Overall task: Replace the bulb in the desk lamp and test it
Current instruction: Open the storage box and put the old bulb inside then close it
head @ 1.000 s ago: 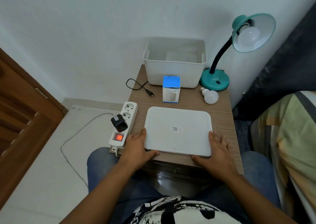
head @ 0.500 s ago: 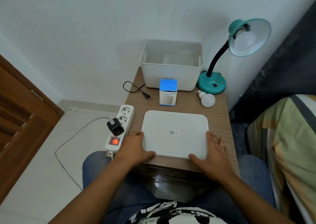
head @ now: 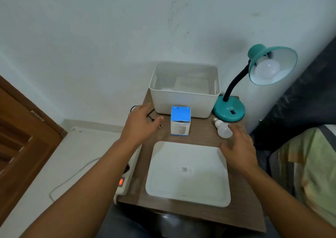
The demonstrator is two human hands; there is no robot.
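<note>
White loose bulb [head: 224,130] just beside right hand [head: 238,149], near table [head: 241,217] edge.

Both hands are off the white lid [head: 187,174] now. The left hand [head: 141,125] is up over the black plug [head: 156,122]. The right hand [head: 239,148] is beside the loose bulb [head: 222,129], fingers spread.

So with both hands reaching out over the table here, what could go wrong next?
The loose bulb lies on its side near the table's right edge, just ahead of the right hand; a nudge might roll it off. The left hand hovers over the lamp's unplugged plug, while the power strip's switch glows red, so plugging in before swapping the bulb in the desk lamp risks a live socket.
</note>
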